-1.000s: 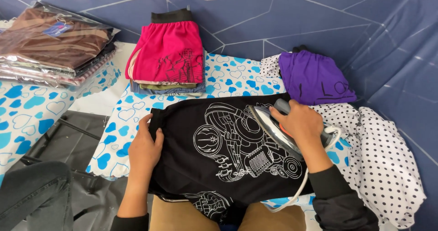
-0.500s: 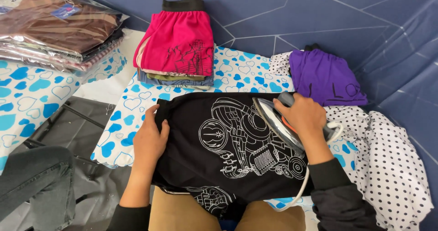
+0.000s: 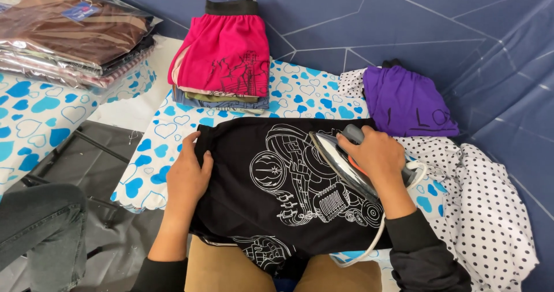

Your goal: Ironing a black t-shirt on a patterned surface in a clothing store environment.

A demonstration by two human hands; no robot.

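Iron (image 3: 340, 162) in R hand (image 3: 375, 156), on black tee (image 3: 271, 211)

We see an ironing surface (image 3: 144, 179) covered in white cloth with blue hearts. On it lie a black printed garment (image 3: 277, 199), a stack of folded clothes (image 3: 222, 58) topped in pink, a purple garment (image 3: 404, 101) and white polka-dot fabric (image 3: 485, 211). A second heart-print table (image 3: 34, 119) carries bagged clothes (image 3: 69, 35).
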